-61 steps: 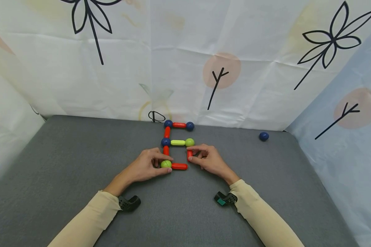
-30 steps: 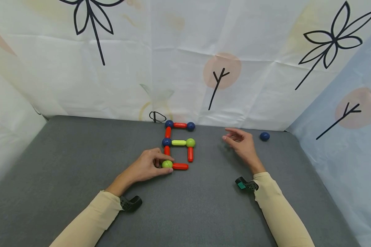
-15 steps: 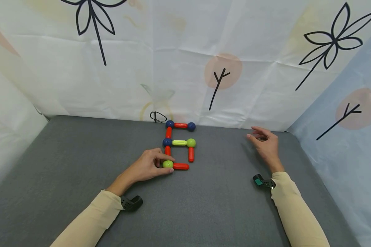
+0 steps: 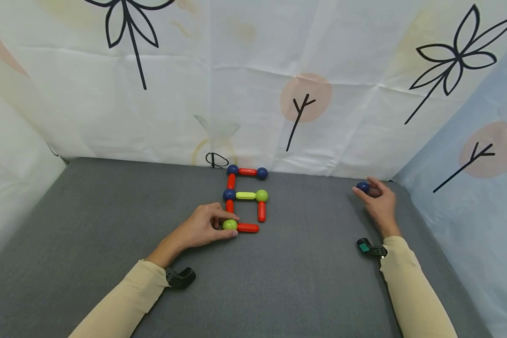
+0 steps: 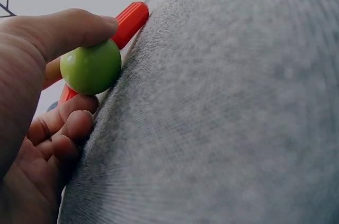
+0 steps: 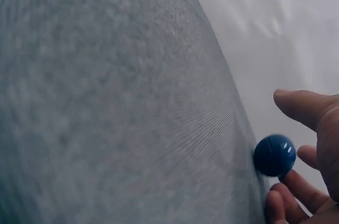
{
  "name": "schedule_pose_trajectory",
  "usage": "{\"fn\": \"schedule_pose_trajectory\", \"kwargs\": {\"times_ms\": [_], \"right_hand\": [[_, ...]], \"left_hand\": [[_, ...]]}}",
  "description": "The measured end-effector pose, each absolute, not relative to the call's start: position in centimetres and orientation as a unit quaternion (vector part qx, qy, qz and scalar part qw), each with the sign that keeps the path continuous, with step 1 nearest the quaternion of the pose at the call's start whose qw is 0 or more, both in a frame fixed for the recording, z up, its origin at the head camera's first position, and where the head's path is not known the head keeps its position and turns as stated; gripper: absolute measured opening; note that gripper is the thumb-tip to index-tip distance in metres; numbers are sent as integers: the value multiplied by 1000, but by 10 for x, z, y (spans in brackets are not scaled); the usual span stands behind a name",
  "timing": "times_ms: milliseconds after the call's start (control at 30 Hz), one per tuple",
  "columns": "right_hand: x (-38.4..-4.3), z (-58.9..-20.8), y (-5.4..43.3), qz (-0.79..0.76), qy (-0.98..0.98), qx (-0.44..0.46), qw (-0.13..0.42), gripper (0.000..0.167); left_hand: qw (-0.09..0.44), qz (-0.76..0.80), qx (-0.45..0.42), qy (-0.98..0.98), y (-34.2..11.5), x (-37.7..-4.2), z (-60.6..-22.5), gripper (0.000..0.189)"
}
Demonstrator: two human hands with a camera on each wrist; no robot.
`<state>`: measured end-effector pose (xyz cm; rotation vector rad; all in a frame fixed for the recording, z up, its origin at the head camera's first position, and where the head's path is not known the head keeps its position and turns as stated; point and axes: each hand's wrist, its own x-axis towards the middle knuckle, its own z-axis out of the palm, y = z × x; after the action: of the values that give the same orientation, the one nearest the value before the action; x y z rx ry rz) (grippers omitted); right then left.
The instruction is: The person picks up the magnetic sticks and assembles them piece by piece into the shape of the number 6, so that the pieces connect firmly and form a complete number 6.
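Observation:
With thumb and fingers my left hand (image 4: 203, 224) grips a green ball (image 5: 91, 68) at the near left corner of a magnetic ball-and-rod figure. A red rod (image 4: 248, 228) runs right from that ball; another red rod (image 4: 262, 211) hangs from the other green ball (image 4: 262, 195), its near end free. A yellow-green rod (image 4: 246, 195) joins that ball to a blue ball (image 4: 229, 195). Far to the right, my right hand (image 4: 380, 202) reaches around a loose blue ball (image 6: 274, 155). Its thumb (image 6: 299, 105) stands apart from the ball, while the fingertips are right at it.
The figure's far end has two blue balls, one at the corner (image 4: 233, 170) and one at the right (image 4: 262, 173), joined by a red rod (image 4: 248, 172). A patterned white cloth (image 4: 253, 94) rises behind the grey table (image 4: 279, 291).
My right hand has let go of the red rod under the right green ball and moved right to the loose blue ball. The left hand has stayed on its green ball.

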<state>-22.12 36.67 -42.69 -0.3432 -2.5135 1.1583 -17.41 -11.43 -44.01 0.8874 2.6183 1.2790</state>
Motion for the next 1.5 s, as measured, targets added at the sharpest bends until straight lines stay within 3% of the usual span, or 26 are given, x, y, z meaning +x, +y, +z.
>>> {"fn": "schedule_pose_trajectory", "kwargs": {"times_ms": [367, 733, 1133, 1500], "right_hand": [[-223, -430, 371, 396, -895, -141, 150, 58], [-226, -441, 370, 366, -903, -136, 180, 46], [-225, -435, 368, 392, -896, -131, 162, 47], [-219, -418, 342, 408, -901, -44, 137, 51]], "left_hand": [[48, 420, 293, 858, -114, -174, -440, 31], [49, 416, 288, 861, -115, -174, -440, 32], [47, 416, 288, 861, -114, -174, -441, 32], [48, 419, 287, 860, -115, -174, -441, 31]]}}
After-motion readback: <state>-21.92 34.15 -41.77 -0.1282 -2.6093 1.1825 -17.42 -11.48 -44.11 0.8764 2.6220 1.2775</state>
